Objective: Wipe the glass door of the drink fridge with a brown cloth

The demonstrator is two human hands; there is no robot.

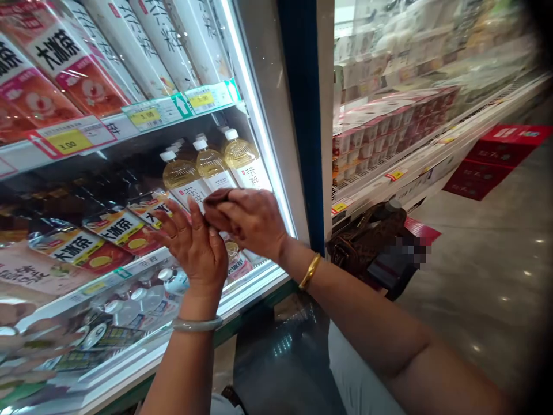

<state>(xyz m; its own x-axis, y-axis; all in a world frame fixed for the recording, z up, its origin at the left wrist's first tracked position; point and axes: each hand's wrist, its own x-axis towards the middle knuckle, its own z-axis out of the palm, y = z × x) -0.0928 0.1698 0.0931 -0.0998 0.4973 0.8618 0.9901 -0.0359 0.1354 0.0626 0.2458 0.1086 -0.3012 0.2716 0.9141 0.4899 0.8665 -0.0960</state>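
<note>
My right hand is closed on a small dark brown cloth held in front of the middle cooler shelf. My left hand is raised just left of it, fingers spread, palm turned to the shelf, touching or nearly touching the right hand. Behind both hands stand bottles of pale yellow tea with white caps and white labels. Red and orange labelled bottles lie to their left. A gold bangle is on my right wrist, a pale bangle on my left.
Yellow price tags line the upper shelf edge, with tall cartons above. A lit strip and blue door frame bound the cooler. A brown bag sits to the right, before an open chiller of cartons. Grey floor lies beyond.
</note>
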